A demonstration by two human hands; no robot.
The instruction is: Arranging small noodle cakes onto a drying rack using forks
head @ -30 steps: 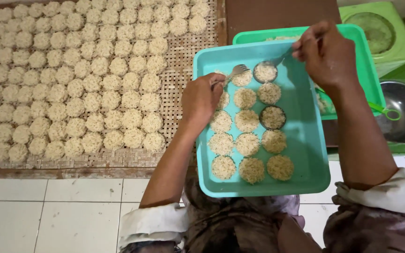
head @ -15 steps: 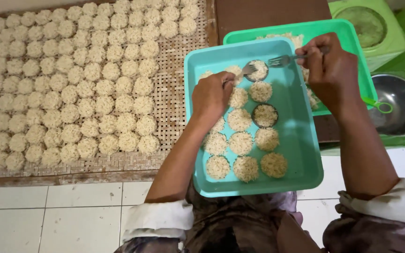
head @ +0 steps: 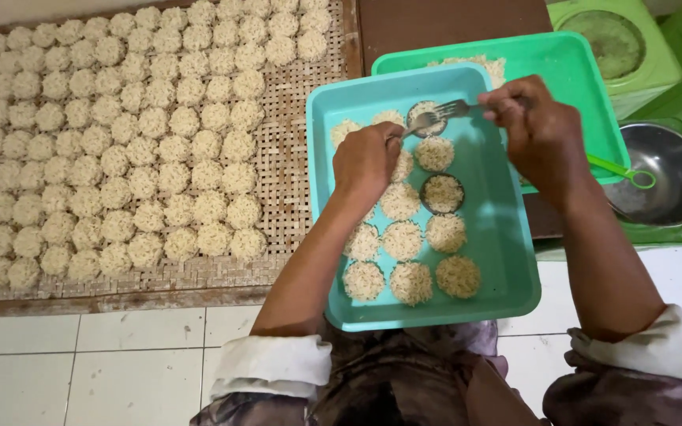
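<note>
Your right hand [head: 542, 138] pinches the handle of a metal fork [head: 440, 114], fingers closed tight round it, and the tines reach left into a small round mould [head: 428, 118] near the far edge of the teal tray [head: 507, 260]. Holding the fork low and nearly flat seems to let the tines press and spread the noodle filling rather than stab it. Your left hand [head: 369, 162] is curled over the near-left side of that mould, fingertips closed against its rim as far as I can see, which would keep it from sliding under the fork; whether it grips the mould fully or only steadies it I cannot tell.

A second filled mould [head: 442, 193] sits just nearer you, toward the tray's middle. Around it, pale noodle rounds [head: 404, 241] lie in rough rows down to the near edge, close together but mostly apart, probably so they keep their shape. The tray rests across your lap, its far end overlapping a green tray [head: 570, 59] that holds loose noodles at its far-left corner, within easy reach of the fork.

To your left, a woven bamboo mat [head: 294, 189] carries many more rounds in tidy rows, spaced as if for drying. To the right, a steel bowl [head: 661, 173] sits on a green stand, a green-handled utensil [head: 621, 170] lying against its rim.
</note>
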